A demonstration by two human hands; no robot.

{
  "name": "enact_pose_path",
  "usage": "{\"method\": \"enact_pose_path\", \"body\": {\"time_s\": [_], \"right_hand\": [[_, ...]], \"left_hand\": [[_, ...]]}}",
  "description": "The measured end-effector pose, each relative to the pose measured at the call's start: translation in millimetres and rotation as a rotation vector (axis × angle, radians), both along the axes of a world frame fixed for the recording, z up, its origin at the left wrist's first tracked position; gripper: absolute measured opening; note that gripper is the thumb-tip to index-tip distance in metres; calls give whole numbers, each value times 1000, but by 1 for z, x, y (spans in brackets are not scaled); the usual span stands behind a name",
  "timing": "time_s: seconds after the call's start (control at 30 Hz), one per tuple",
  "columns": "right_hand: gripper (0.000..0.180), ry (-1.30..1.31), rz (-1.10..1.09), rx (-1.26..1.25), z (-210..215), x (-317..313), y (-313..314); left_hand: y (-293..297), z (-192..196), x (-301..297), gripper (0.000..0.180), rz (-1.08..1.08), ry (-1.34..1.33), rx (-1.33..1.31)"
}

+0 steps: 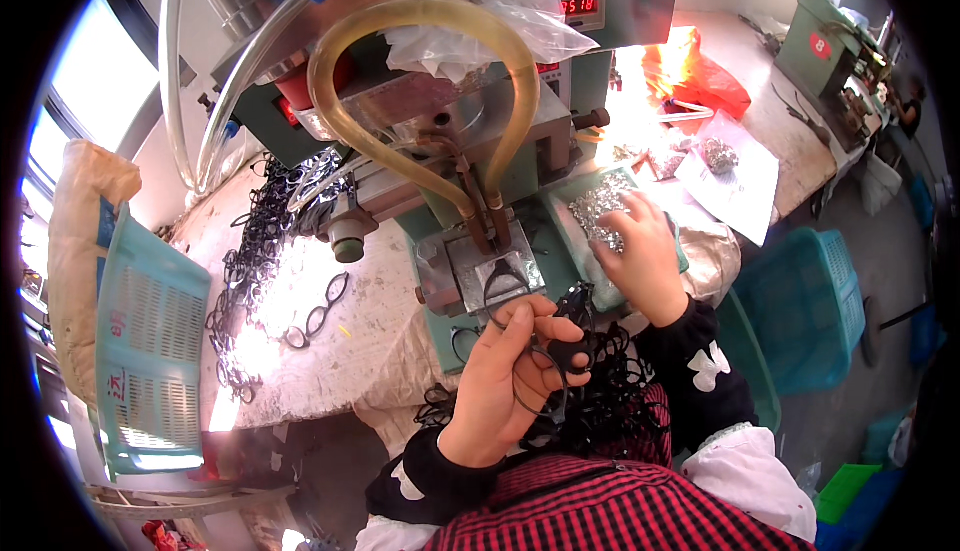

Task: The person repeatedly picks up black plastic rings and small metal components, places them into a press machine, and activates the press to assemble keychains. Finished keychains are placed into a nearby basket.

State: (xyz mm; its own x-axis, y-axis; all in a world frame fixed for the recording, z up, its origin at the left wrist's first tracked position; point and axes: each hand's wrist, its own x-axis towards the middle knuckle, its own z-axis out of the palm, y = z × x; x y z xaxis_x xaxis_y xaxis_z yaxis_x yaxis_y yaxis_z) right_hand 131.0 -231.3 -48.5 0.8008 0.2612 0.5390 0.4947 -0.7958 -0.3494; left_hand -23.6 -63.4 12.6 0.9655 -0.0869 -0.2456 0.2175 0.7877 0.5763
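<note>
My left hand point(510, 366) is closed round a black eyeglass frame point(503, 273), whose upper part reaches the metal plate of the bench machine point(462, 261). More black frame pieces hang among the same fingers. My right hand point(645, 261) is over a shallow green tray point(563, 213) of small shiny metal parts point(600, 201). Its fingers are bent and somewhat apart, and I see nothing between them. Two copper-coloured prongs point(484, 229) come down from the machine just above the plate. A heap of black frames point(610, 386) lies in my lap.
Many black frames point(262, 241) cover the table's left side, with one loose frame point(318, 319) nearer. A blue-green basket point(155, 331) stands at the left edge, another point(800, 311) at right. A thick yellowish hose point(325, 61) loops over the machine. A red bag point(700, 76) lies behind.
</note>
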Motion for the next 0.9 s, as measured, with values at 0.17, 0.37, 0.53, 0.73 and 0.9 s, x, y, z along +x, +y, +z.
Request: {"method": "enact_pose_path", "body": {"time_s": [0.17, 0.37, 0.53, 0.73, 0.9], "right_hand": [[9, -88, 53, 160, -40, 13, -17], [14, -142, 164, -23, -26, 28, 19], [15, -107, 90, 1, -34, 27, -8], [9, -40, 235, 202, -32, 32, -27], [11, 40, 271, 224, -7, 23, -25]], "left_hand": [[3, -9, -5, 28, 26, -8, -110], [8, -9, -23, 33, 63, 8, 1], [99, 0, -97, 43, -531, 202, 1143], [88, -118, -140, 110, -645, 46, 1549], [-10, -149, -93, 101, -826, -209, 1632]]}}
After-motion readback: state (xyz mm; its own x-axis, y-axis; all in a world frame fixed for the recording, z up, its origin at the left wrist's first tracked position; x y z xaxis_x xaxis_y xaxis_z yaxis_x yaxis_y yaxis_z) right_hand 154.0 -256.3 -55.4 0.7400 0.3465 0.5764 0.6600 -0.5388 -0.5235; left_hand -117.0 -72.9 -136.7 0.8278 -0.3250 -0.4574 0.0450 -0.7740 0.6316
